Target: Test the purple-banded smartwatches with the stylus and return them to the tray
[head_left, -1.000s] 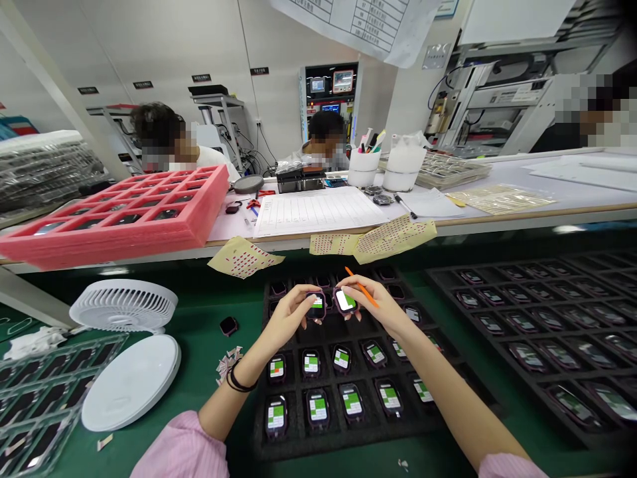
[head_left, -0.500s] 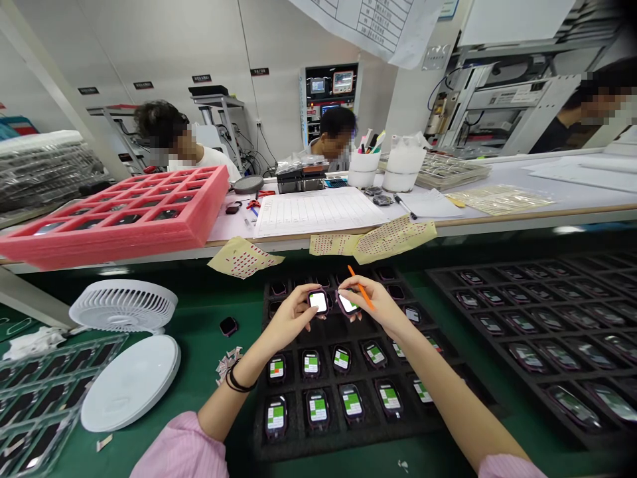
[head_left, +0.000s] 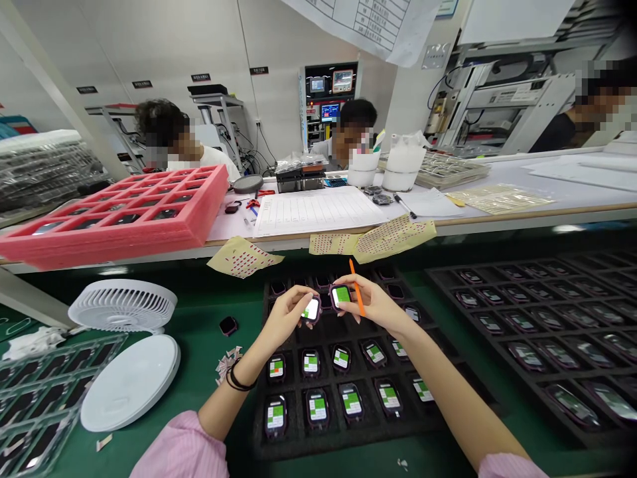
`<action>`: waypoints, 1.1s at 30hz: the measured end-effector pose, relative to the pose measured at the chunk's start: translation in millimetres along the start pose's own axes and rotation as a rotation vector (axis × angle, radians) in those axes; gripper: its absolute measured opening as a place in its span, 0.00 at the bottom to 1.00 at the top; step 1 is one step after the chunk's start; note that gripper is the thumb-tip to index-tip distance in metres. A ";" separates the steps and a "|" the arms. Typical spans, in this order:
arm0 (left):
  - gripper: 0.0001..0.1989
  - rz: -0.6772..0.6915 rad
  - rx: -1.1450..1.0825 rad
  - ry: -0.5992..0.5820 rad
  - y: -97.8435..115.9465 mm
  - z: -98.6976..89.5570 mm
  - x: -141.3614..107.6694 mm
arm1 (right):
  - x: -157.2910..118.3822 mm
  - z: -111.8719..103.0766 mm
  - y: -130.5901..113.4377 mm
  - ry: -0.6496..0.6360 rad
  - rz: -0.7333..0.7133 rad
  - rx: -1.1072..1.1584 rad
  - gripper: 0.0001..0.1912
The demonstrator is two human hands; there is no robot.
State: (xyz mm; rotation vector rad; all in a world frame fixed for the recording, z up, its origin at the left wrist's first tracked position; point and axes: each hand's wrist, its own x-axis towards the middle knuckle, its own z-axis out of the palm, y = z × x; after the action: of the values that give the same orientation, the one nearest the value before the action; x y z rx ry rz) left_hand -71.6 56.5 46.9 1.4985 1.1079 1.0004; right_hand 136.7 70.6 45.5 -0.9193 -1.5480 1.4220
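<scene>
My left hand [head_left: 290, 312] is closed on a smartwatch body [head_left: 312, 309] with a lit white screen, its thumb over the glass. Close beside it, my right hand [head_left: 371, 300] grips a second watch body [head_left: 340, 297] whose screen shows green and white blocks. An orange pen-like stick [head_left: 356, 289] is also tucked between the right fingers. Both watches are held above a black foam tray [head_left: 298, 448]. Several strapless watches lie in its pockets, the near rows lit green and white, the far ones dark.
Right of it lies another black tray [head_left: 502, 345] of watches. A white fan [head_left: 130, 382], a lone dark watch [head_left: 228, 325] and paper scraps [head_left: 229, 364] are on the left. A shelf carries a pink foam tray [head_left: 199, 226]; yellow sticker sheets [head_left: 395, 238] hang from its edge. Several people sit beyond.
The right watch's screen has gone from mostly white to green and white blocks. My left hand's watch has shifted slightly left and down and tilted. The middle co-worker's head has moved right.
</scene>
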 end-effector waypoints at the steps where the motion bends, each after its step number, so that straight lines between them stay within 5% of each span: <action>1: 0.16 -0.004 0.002 0.000 0.6 0.1 -0.4 | 0.0 0.9 -0.1 0.028 0.005 -0.002 0.18; 9: 0.17 0.028 0.000 -0.083 -7.8 -0.3 -0.5 | 4.0 3.8 0.4 0.266 0.043 0.011 0.18; 22: 0.20 0.032 -0.047 -0.049 -6.4 0.3 0.8 | 1.3 -0.9 1.9 -0.017 0.006 0.020 0.23; 33: 0.19 -0.039 0.005 0.021 -3.7 0.0 1.6 | -0.3 -0.5 -0.2 -0.034 0.023 0.002 0.20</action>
State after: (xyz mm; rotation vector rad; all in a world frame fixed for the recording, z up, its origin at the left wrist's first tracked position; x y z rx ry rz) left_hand -71.8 58.4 43.3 1.4683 1.1511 0.9885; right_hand 137.3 70.4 45.7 -0.9188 -1.5654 1.4620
